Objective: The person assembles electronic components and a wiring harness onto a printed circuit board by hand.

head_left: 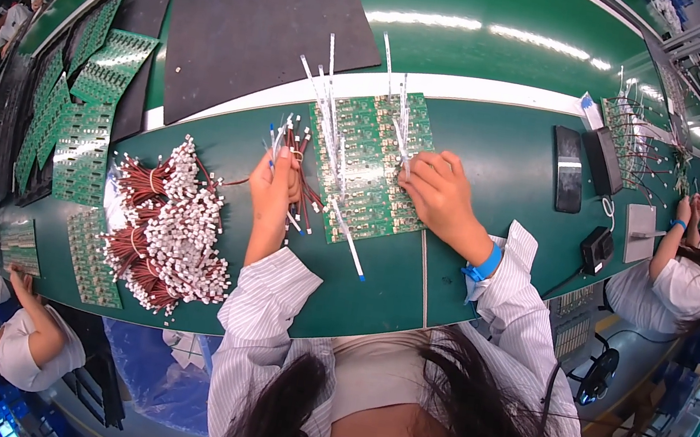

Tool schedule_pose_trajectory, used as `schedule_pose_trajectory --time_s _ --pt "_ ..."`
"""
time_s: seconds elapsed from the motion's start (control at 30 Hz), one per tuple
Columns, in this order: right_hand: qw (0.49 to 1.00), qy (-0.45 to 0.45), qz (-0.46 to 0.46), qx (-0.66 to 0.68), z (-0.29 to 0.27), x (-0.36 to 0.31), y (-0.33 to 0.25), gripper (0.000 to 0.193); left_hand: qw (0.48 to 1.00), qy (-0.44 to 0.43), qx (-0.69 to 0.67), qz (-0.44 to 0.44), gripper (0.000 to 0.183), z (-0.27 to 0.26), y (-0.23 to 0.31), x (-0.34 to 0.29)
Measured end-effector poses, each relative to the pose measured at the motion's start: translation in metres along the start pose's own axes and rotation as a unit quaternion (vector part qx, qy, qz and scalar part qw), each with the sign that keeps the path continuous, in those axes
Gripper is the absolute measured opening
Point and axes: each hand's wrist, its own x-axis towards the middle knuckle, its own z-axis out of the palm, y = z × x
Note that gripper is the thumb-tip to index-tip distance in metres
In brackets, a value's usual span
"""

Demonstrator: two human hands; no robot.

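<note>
A green circuit board panel (360, 189) lies in front of me, with several white flat ribbon cables (334, 140) standing up from it or lying across it. My left hand (273, 194), to the left of the panel, is closed around a small bunch of flat ribbon cables (277, 141) with blue ends. Brown-red wires with white connectors (307, 190) lie between that hand and the panel. Over the panel's right part, my right hand (441, 194) pinches the lower end of a flat ribbon cable (403, 132); its fingertips partly hide the spot.
A large heap of brown-red wire bundles with white connectors (187, 231) lies on the left. Beyond it are stacked circuit panels (83, 145) and a dark mat (262, 18). To the right sit a black tray (566, 168) and a black box (596, 249). Co-workers sit at both sides.
</note>
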Motion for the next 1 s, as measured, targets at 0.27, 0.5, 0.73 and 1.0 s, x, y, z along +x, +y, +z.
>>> schedule_pose_trajectory --time_s 0.27,0.5,0.73,1.0 --pt "0.995 0.02 0.066 0.07 0.002 -0.005 0.002 0.01 1.0 0.001 -0.008 0.007 0.026 -0.002 0.001 0.0" --pt "0.996 0.042 0.037 0.068 0.005 -0.004 -0.002 0.014 0.998 -0.049 -0.045 -0.006 0.03 -0.001 0.004 -0.006" --pt "0.992 0.064 0.045 0.1 0.008 -0.008 -0.004 0.015 0.984 -0.161 -0.075 -0.029 0.033 0.002 0.01 -0.019" --pt "0.987 0.132 0.054 0.08 -0.06 0.044 -0.058 0.02 0.957 -0.285 0.013 -0.056 0.035 0.008 0.022 -0.028"
